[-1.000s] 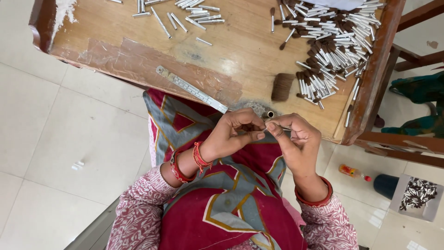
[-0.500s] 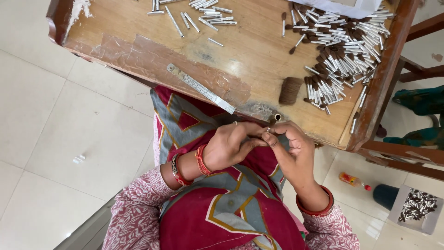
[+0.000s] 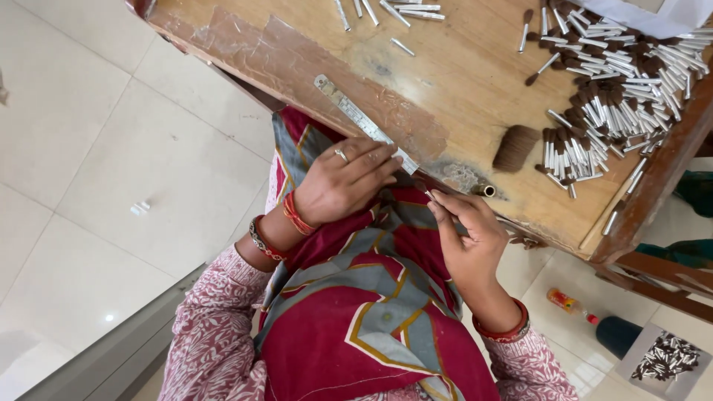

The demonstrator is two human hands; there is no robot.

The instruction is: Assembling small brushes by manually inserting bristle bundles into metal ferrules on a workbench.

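My left hand, with a ring and red bangles, lies with fingers stretched on the near edge of the wooden table, its fingertips on the end of a metal ruler. My right hand is just below the table edge, with thumb and fingers pinched on a small silvery piece that is mostly hidden. A short metal tube stands on the table beside it. A brown tuft of bristles lies a little further in.
A big heap of small brushes with metal ferrules covers the table's right side, and several loose metal tubes lie at the far edge. On the tiled floor to the right are a small bottle and a tray of pieces.
Both hands were pinched together on one small piece over my lap. Now my left hand has come away and reached up to the ruler at the table edge, while my right keeps the piece.
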